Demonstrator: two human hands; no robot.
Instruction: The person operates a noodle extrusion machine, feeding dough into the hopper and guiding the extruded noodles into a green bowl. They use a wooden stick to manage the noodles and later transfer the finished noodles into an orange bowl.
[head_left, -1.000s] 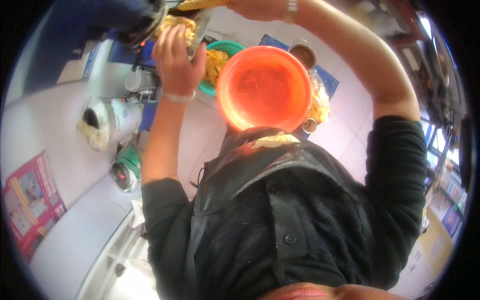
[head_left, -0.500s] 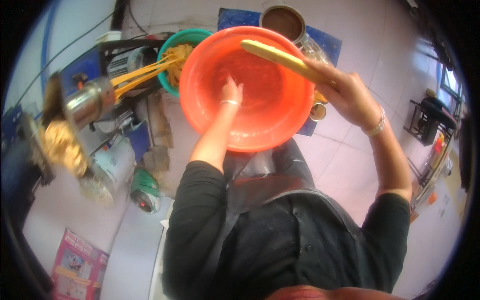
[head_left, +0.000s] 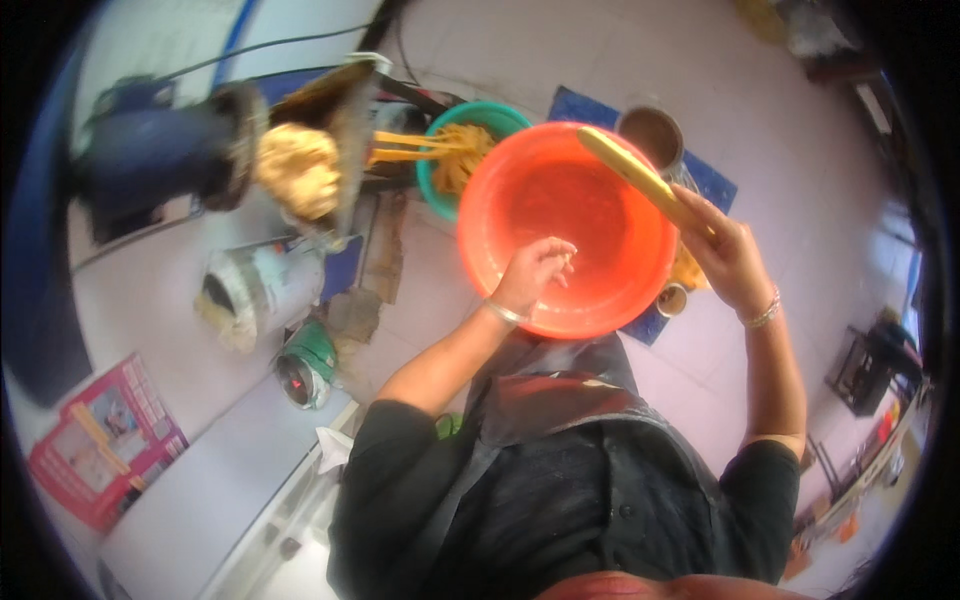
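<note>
An orange-red plastic basin (head_left: 490,275) stands in front of me, its inside smeared and wet-looking. Over its near left wall is my left hand (head_left: 530,275), a bracelet at the wrist; its fingers are half bent with the tips apart, small pale bits seem to cling to them, and I make out nothing gripped. My right hand (head_left: 730,258) is closed round the near end of a long yellowish wooden paddle (head_left: 632,172), which slants over the basin's far right rim. My palm hides the paddle's lower end.
At left a machine (head_left: 170,150) bears a yellow dough lump (head_left: 300,170); yellow strands (head_left: 400,148) run from it into a green basin (head_left: 433,190). Beyond the orange basin, a round brown-filled pot (head_left: 650,138) and a small tin (head_left: 672,299) stand by a blue mat (head_left: 712,185).
My left hand has come back from the basin's middle toward its near left edge, fingers more bent. The view has turned, shifting everything rightward. My right hand still grips the paddle.
</note>
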